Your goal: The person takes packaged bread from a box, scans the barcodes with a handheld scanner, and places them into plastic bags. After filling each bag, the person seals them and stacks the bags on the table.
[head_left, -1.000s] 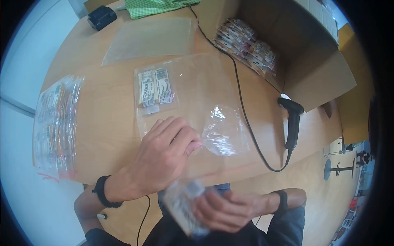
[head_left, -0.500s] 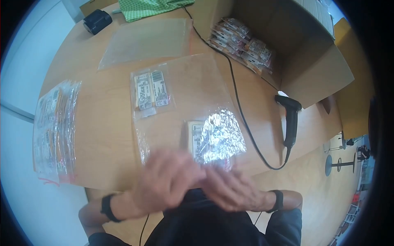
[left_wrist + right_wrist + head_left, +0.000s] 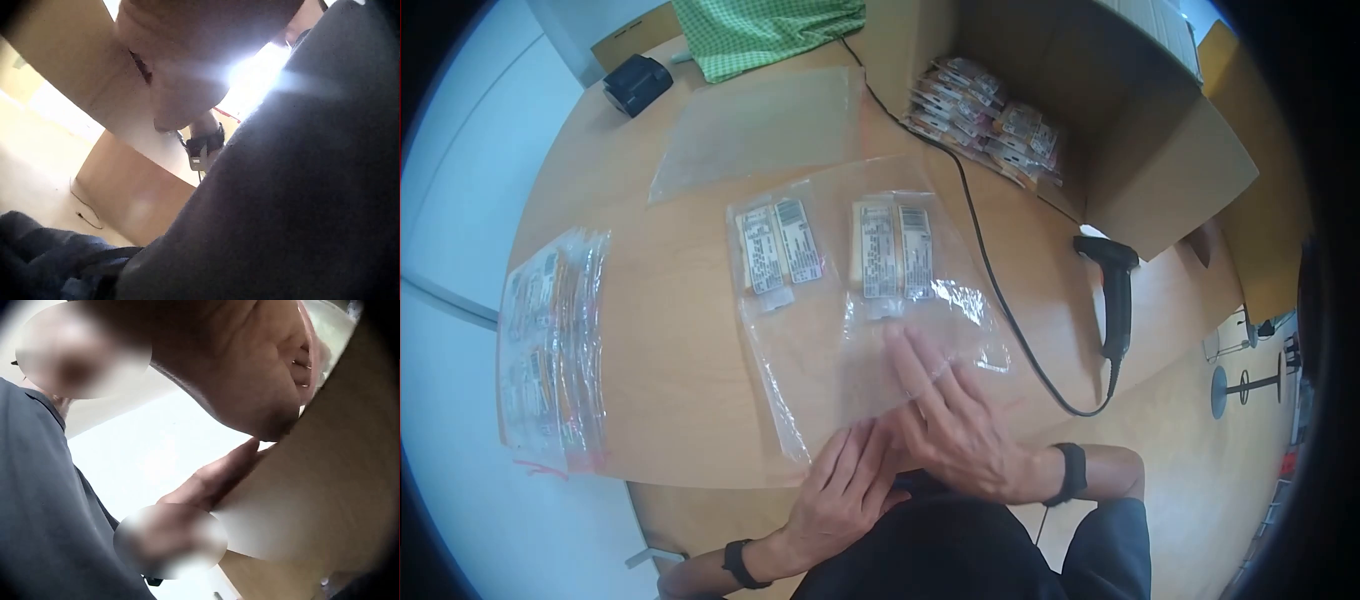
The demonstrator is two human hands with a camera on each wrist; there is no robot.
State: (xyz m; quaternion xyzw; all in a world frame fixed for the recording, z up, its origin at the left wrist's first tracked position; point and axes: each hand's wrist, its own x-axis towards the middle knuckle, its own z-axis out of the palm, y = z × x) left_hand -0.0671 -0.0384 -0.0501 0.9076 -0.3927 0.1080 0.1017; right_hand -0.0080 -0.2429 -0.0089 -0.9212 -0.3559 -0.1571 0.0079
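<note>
Wooden table (image 3: 670, 400), right hand (image 3: 962, 432) outstretched at clear bag (image 3: 805, 350), left hand (image 3: 840, 498) alongside.

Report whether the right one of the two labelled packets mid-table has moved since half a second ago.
Yes: against the scanner, the right packet has moved farther away, now roughly level with the left packet.

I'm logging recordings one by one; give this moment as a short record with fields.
Left hand: at the large clear bag's near edge; grip unclear
Right hand: fingers extended at that bag
Labelled packets: left one and right one, side by side within the bag's outline
Left side: filled clear bags
Right side: handheld scanner; open cardboard box holding more packets
</note>
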